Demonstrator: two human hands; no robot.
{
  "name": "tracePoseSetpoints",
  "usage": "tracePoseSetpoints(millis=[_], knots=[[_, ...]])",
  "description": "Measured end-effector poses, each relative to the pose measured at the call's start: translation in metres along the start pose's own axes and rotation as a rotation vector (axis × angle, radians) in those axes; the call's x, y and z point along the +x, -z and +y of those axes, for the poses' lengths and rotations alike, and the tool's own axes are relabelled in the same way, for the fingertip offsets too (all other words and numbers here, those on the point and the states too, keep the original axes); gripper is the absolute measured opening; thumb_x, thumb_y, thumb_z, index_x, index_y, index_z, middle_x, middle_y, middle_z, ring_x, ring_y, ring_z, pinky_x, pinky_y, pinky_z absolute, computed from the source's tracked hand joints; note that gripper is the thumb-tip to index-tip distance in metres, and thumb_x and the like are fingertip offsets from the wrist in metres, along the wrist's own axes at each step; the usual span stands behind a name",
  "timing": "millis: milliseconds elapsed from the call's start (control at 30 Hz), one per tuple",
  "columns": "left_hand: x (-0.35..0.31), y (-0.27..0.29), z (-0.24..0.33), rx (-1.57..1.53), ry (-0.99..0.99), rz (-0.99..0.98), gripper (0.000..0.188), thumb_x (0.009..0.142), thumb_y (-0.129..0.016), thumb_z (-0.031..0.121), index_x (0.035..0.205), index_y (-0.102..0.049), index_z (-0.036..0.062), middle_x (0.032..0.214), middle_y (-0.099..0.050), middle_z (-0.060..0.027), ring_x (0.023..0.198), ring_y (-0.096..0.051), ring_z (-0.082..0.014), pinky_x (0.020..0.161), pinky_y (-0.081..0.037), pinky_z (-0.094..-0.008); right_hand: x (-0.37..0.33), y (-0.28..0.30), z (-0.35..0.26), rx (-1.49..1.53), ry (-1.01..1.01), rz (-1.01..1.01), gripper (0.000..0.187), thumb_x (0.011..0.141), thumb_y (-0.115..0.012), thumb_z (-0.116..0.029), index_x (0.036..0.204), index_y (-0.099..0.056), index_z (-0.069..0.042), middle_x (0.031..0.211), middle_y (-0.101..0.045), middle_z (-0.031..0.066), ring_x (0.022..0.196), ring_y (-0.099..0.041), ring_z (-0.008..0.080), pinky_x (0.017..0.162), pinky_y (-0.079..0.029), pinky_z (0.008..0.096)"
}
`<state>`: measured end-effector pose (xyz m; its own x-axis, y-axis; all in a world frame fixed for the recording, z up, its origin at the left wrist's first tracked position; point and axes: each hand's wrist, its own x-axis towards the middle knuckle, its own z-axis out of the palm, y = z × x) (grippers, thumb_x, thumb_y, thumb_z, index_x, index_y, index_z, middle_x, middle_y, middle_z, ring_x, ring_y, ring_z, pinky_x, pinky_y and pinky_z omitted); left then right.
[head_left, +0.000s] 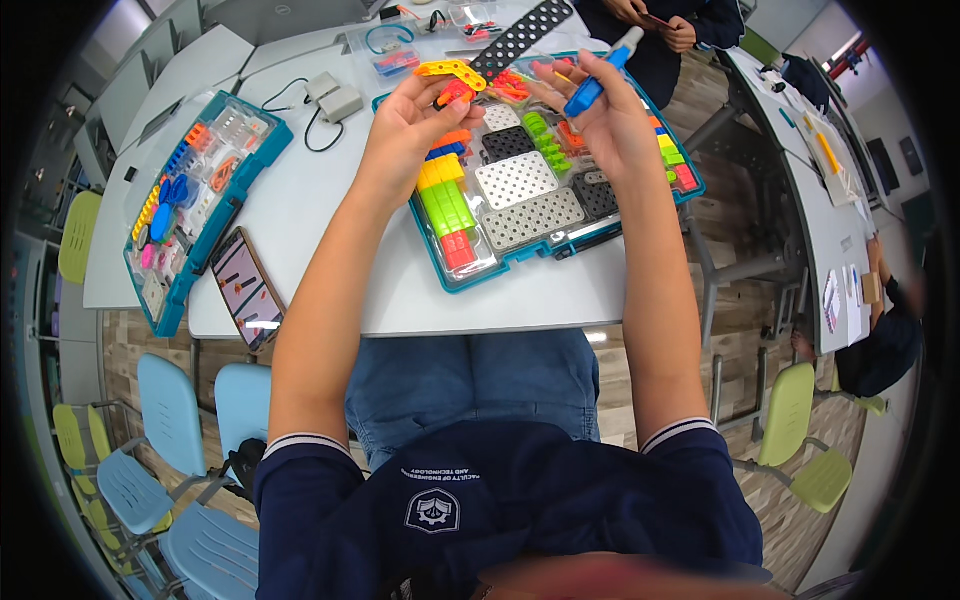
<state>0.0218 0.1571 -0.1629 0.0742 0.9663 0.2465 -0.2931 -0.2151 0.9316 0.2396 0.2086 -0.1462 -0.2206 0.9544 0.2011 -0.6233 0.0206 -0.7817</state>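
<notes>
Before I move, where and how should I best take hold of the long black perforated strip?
Probably pinch the black perforated strip by its long edges near the far end, the grip coming from the right. It is long and flat, and slants away rightward from the yellow angled piece at the left hand, leaving that end clear of that hand.

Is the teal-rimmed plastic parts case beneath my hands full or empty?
The teal-rimmed plastic case is well filled: yellow, green and red plastic blocks line its left, with a white perforated rectangular plate near the middle.
</notes>
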Motion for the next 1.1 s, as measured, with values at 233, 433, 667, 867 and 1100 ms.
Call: tracePoseSetpoints(millis=[233,433,667,867,1100], knots=[[-0.002,-0.001,-0.001,0.106,0.041,-0.050,0.045,0.089,-0.062,0.004,0.129,-0.044,-0.0042,0.122,-0.057,-0.0149,0.098,-0.065,-0.0208,0.086,-0.055,-0.0332,0.006,0.011,-0.011,0.193,0.176,0.033,0.027,0.096,-0.058,-0.030,0.104,-0.052,-0.005,0.132,-0.048,0.0272,0.133,-0.041,0.0344,0.103,-0.041,0.0515],[-0.002,-0.001,-0.001,0.163,0.085,-0.083,0.038,0.090,-0.062,0.005,0.125,-0.050,-0.0027,0.112,-0.062,-0.0125,0.093,-0.066,-0.0175,0.083,-0.055,-0.0317,0.006,0.008,-0.010,0.173,0.278,-0.062,0.058,0.098,-0.049,-0.044,0.129,-0.034,0.003,0.144,-0.037,0.0278,0.142,-0.025,0.0350,0.109,-0.035,0.0473],[-0.002,-0.002,-0.002,0.133,0.081,-0.053,0.034,0.091,-0.062,0.007,0.123,-0.054,-0.0030,0.107,-0.065,-0.0106,0.091,-0.066,-0.0163,0.078,-0.052,-0.0265,0.008,0.009,-0.008,0.095,0.271,-0.128,0.061,0.096,-0.053,-0.037,0.132,-0.024,0.003,0.143,-0.034,0.0322,0.138,-0.032,0.0392,0.110,-0.037,0.0481],[-0.002,0.000,-0.002,0.078,0.028,-0.019,0.033,0.091,-0.062,0.008,0.121,-0.055,-0.0035,0.106,-0.065,-0.0115,0.091,-0.066,-0.0165,0.077,-0.054,-0.0271,0.011,0.011,-0.005,0.128,0.264,-0.148,0.035,0.097,-0.055,-0.029,0.115,-0.036,-0.005,0.139,-0.039,0.0324,0.135,-0.037,0.0387,0.106,-0.041,0.0465],[-0.003,-0.001,-0.001,0.085,0.034,-0.001,0.035,0.090,-0.064,0.007,0.122,-0.055,-0.0051,0.103,-0.066,-0.0122,0.090,-0.067,-0.0163,0.078,-0.054,-0.0269,0.011,0.012,-0.001,0.052,0.326,-0.106,0.030,0.096,-0.059,-0.024,0.111,-0.036,-0.011,0.134,-0.045,0.0303,0.131,-0.043,0.0375,0.104,-0.042,0.0454]])
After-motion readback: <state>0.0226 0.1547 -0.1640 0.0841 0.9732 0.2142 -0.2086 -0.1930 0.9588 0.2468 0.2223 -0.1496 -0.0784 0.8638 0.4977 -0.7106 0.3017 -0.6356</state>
